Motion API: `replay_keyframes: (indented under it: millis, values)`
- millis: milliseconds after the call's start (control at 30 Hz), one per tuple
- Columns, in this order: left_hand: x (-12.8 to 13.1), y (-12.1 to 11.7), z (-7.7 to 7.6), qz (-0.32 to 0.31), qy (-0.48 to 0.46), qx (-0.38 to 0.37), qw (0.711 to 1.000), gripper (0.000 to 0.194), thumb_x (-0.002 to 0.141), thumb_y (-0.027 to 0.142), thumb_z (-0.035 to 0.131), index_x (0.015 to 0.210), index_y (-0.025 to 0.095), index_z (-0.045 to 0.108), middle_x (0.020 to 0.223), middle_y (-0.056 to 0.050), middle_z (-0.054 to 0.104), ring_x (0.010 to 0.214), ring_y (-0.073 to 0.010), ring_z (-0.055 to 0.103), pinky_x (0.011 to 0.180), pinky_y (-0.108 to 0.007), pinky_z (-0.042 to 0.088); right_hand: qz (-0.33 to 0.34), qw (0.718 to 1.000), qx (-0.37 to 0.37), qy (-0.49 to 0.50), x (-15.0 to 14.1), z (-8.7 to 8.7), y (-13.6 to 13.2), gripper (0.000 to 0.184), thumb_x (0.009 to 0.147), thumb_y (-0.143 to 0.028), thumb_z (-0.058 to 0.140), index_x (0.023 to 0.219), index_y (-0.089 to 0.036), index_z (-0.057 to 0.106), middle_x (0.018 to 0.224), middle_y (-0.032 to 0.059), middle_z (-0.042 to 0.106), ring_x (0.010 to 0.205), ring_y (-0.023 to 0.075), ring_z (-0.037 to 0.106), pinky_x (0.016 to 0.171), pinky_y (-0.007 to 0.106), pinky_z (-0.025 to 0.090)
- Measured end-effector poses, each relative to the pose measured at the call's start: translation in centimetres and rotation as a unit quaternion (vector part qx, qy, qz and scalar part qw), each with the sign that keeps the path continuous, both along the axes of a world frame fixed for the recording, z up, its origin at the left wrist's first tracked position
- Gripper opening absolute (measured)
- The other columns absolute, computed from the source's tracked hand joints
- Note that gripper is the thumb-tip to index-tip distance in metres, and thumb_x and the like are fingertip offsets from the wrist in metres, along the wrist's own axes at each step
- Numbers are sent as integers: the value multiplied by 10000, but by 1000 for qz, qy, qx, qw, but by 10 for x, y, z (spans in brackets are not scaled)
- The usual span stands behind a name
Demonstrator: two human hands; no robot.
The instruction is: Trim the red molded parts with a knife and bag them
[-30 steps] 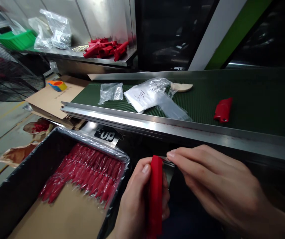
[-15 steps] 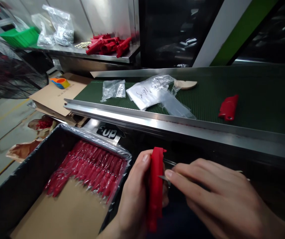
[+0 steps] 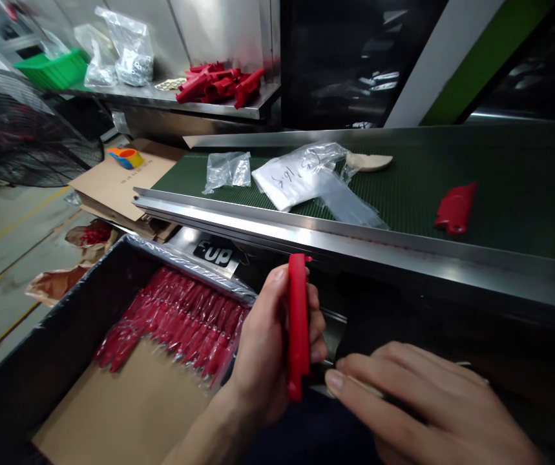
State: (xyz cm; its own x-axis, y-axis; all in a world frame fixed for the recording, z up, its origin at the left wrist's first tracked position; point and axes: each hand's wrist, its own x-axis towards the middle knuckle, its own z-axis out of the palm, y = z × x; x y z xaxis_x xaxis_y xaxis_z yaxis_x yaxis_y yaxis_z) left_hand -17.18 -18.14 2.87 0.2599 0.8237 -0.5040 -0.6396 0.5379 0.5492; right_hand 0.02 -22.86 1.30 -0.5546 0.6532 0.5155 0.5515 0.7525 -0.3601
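Observation:
My left hand (image 3: 262, 349) is closed around a long red plastic part (image 3: 298, 323), held upright with its narrow edge facing me. A small peg sticks out at its top. My right hand (image 3: 417, 400) pinches a small pointed knife blade (image 3: 324, 390) between thumb and fingers. The blade's tip is just right of the red part's lower end; I cannot tell whether they touch. Most of the knife is hidden by my fingers. A similar red part (image 3: 455, 208) lies on the green conveyor belt (image 3: 413, 200) beyond my right hand.
Left of my hands stands a lined box (image 3: 10, 368) holding bagged red parts (image 3: 175, 316) and cardboard. Plastic bags (image 3: 301, 177) lie on the belt behind its metal rail (image 3: 267, 223). More red parts (image 3: 219, 84) are piled on a steel shelf. A fan (image 3: 30, 123) stands at left.
The blade has moved down along the red part, from its middle to its lower end, as my right hand lowered. My left hand has raised the part slightly and turned it.

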Motion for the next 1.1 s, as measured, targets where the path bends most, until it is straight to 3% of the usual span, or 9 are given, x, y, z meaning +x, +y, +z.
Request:
replay_keyframes:
  millis: [133,300,500,667,767,867,1100]
  values:
    - [0,1,3,4,-6,9,1000,276,957,471,466,992,205,527,817,27,476,526,-52,393,429,-155,330,-6,1000,-5,2,4,6,3,351,878,-75,479,1156,-203,652,1000,51,733,837,168,678,602,274,512]
    - [2,-2,2,-1,31,33,999,263,962,450,463,1000,196,521,803,20,484,544,-58,414,460,-168,350,-21,1000,7,-15,-4,16,11,312,879,-70,497,1097,-188,687,978,41,735,762,131,652,592,248,498]
    - [2,1,2,1,15,20,1000,260,957,467,475,984,209,492,819,25,470,531,-52,387,433,-157,339,7,1000,1,-12,-4,5,6,314,897,-100,468,1112,-199,675,953,47,728,673,139,612,519,282,448]
    - [1,-6,1,-23,18,64,998,184,933,383,551,1013,226,500,854,24,489,578,-52,432,476,-162,375,-32,999,-3,17,10,10,16,390,866,-28,473,1202,-167,613,1080,73,690,941,163,636,751,284,526]
    - [0,-16,-2,-70,37,84,993,286,832,266,680,1058,253,506,853,36,504,560,-44,458,481,-169,387,-77,997,6,14,15,20,26,383,869,-15,511,1222,-129,604,1108,94,659,999,158,609,834,273,505]
    - [-1,-23,-3,-97,73,98,988,325,808,258,701,1072,269,512,864,44,508,546,-37,467,478,-173,378,-104,994,26,1,15,25,31,366,881,-29,511,1211,-143,620,1085,89,665,993,172,610,805,292,498]
    - [2,-28,3,-96,75,88,989,345,800,282,716,1067,245,500,831,39,500,565,-38,442,489,-166,371,-102,994,42,0,12,22,29,364,869,-19,510,1182,-143,651,1066,88,680,971,174,618,733,284,496]
